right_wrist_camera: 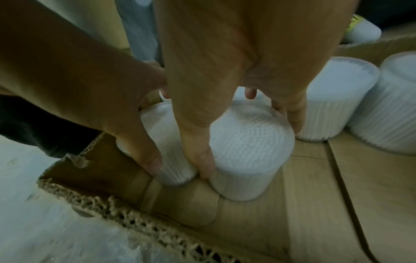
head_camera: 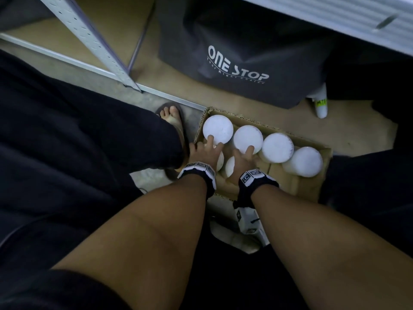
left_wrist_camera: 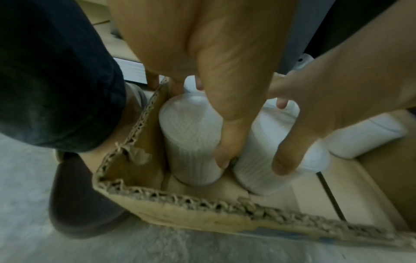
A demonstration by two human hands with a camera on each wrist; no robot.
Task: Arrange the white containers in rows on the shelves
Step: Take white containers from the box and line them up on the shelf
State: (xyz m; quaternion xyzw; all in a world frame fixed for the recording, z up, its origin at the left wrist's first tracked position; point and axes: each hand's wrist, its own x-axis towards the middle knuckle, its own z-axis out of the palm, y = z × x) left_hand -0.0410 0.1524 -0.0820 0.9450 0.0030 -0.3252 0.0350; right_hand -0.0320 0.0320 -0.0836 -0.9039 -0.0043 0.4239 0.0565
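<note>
Several white cylindrical containers (head_camera: 277, 147) stand upright in an open cardboard box (head_camera: 290, 183) on the floor. My left hand (head_camera: 204, 151) reaches into the box's near left corner. It grips one container (left_wrist_camera: 189, 142) from above, thumb down its side. Right beside it, my right hand (head_camera: 242, 157) grips the neighbouring container (right_wrist_camera: 249, 151) the same way, thumb in the gap between the two. Both containers rest on the box bottom. In the head view my hands hide most of these two. The far row (head_camera: 218, 129) is untouched.
A perforated metal rack upright (head_camera: 89, 39) and its bottom rail stand at the upper left. A grey "ONE STOP" bag (head_camera: 239, 63) sits behind the box, with a white bottle (head_camera: 321, 106) to its right. My sandalled foot (head_camera: 174, 121) is left of the box.
</note>
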